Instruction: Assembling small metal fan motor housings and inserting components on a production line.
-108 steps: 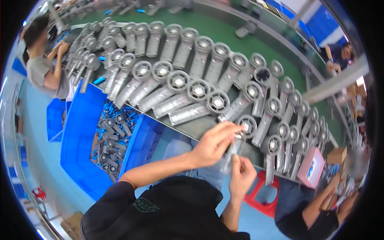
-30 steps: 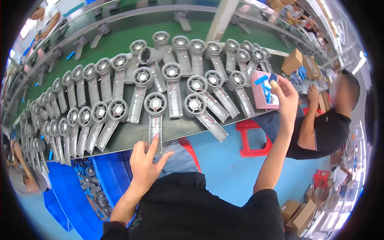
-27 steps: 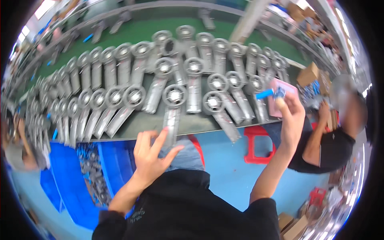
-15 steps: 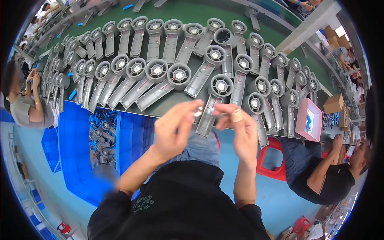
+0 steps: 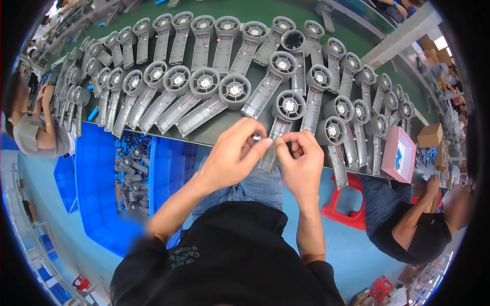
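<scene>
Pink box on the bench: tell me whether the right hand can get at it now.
Likely yes, with a stretch rightward: the pink box is open, and though grey fan housings lie between, the right hand could probably pass over them.

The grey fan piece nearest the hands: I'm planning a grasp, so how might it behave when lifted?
The grey fan piece is likely stiff, as its trough-shaped handle looks moulded. It may dip toward the round head, which is bulkier than the handle. Thin-spoked, that head also looks fragile.
</scene>
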Tool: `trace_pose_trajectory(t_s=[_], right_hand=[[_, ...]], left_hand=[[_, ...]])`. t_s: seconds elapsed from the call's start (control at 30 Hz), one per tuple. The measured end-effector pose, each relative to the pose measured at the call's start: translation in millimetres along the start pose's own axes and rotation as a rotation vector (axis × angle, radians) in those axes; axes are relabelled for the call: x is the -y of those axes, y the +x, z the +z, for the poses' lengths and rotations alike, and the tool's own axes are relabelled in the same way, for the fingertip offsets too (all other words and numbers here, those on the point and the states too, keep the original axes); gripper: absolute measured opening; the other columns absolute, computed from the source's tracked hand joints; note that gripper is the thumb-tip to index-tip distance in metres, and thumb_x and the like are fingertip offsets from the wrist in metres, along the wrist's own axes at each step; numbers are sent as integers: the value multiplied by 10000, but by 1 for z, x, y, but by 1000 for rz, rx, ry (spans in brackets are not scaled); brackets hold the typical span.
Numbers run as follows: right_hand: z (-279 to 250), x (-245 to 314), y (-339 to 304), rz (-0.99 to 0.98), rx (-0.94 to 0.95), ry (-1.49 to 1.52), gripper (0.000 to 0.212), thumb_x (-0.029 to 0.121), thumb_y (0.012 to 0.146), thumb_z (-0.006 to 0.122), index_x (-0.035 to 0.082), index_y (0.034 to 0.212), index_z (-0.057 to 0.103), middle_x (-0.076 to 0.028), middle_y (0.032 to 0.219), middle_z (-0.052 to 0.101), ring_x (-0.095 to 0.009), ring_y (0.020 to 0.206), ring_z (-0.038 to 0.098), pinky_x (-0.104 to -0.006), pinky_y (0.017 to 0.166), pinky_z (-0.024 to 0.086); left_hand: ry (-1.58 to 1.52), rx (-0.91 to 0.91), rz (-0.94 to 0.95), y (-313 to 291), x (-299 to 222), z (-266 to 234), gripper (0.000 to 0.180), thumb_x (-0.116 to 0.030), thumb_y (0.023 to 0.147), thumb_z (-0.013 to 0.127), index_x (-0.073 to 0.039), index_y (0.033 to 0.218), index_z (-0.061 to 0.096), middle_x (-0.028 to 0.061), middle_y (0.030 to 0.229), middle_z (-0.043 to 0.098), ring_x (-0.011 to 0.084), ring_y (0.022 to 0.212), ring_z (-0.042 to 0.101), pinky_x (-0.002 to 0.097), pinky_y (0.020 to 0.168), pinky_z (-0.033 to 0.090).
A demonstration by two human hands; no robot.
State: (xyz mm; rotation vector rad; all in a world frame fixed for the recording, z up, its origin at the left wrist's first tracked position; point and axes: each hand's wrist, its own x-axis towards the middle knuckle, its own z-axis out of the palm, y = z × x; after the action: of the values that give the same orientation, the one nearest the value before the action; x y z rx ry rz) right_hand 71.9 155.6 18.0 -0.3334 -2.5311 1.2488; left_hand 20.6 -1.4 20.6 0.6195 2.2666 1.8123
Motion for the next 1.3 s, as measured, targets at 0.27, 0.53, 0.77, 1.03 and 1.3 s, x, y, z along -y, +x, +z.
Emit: trace_pose_trajectory(t_s=[0.27, 0.53, 0.77, 1.03, 1.3], right_hand=[[-7, -6, 4, 237, -1, 393, 83, 83, 911, 644, 8, 946, 650, 86, 695, 532, 26, 574, 393, -168, 502, 291], [-7, -12, 11, 1, 50, 310, 110, 37, 903, 625, -7, 993, 668, 44, 721, 499, -1, 587, 395, -189, 507, 306], [-7, -12, 20, -112, 233, 226, 152, 14, 855, 651, 13, 1000, 696, 2, 697, 478, -46, 550, 366, -231, 489, 297], [0, -19, 24, -178, 117, 224, 94, 9, 784, 695, 3, 871, 660, 7, 724, 502, -35, 517, 343, -216, 472, 278], [11, -20, 20, -182, 1, 278, 83, -35, 797, 665, -4, 853, 614, 20, 747, 474, -11, 536, 336, -185, 474, 265]], left_hand=[[476, -49, 361, 2, 12, 21, 126, -147, 785, 696, -61, 809, 606, 83, 676, 586, 314, 563, 598, 398, 505, 470], [591, -68, 376, 3, 20, 29, 139, -130, 779, 694, -55, 783, 577, 88, 678, 621, 296, 555, 609, 395, 498, 473], [558, -210, 491, 9, 19, 18, 154, -18, 745, 715, -18, 888, 656, 80, 758, 665, 214, 527, 584, 313, 490, 453], [122, 33, -49, 12, -2, -2, 184, -38, 854, 638, 1, 1033, 624, 55, 797, 620, 97, 599, 530, 252, 556, 425], [-172, 65, 10, 12, 20, 2, 305, -20, 915, 555, 37, 1213, 586, 136, 1036, 600, 149, 932, 595, 257, 799, 463]])
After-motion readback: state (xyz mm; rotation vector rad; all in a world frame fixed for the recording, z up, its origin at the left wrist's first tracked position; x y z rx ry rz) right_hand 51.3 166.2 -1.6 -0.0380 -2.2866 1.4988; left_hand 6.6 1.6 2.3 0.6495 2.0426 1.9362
